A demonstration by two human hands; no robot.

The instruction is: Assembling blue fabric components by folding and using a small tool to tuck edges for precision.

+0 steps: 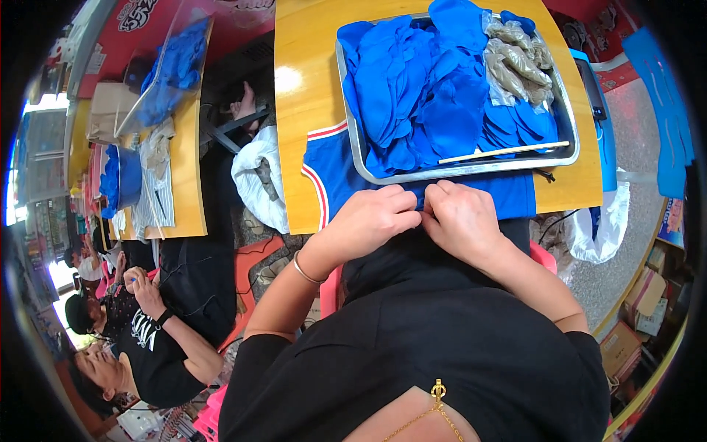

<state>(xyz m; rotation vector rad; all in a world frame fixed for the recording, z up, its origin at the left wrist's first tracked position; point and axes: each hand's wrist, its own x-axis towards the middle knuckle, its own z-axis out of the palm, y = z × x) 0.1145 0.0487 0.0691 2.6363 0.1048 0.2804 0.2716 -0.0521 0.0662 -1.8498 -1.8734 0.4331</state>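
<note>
Close together at the near edge of the table, my left hand [372, 217] and my right hand [462, 221] have their fingers bent and pinched. Whatever is between the fingertips is too small or hidden to make out. Under them lies a blue cloth [329, 166] with red and white striped trim, like a jersey. On top of that cloth rests a metal tray [456, 177], just beyond my knuckles. Many flat blue fabric pieces [390, 81] with rounded ends are heaped in it. Clear bags of beige stuff [519, 62] sit at its far right, and a thin pale stick [504, 152] lies along the near side.
Left of me, another wooden table [188, 169] carries a blue basin [129, 177] and more blue pieces [177, 66]. A person [162, 346] sits beside it. White bags [261, 180] hang or stand at both sides of my table. Cardboard boxes [622, 346] are stacked at right.
</note>
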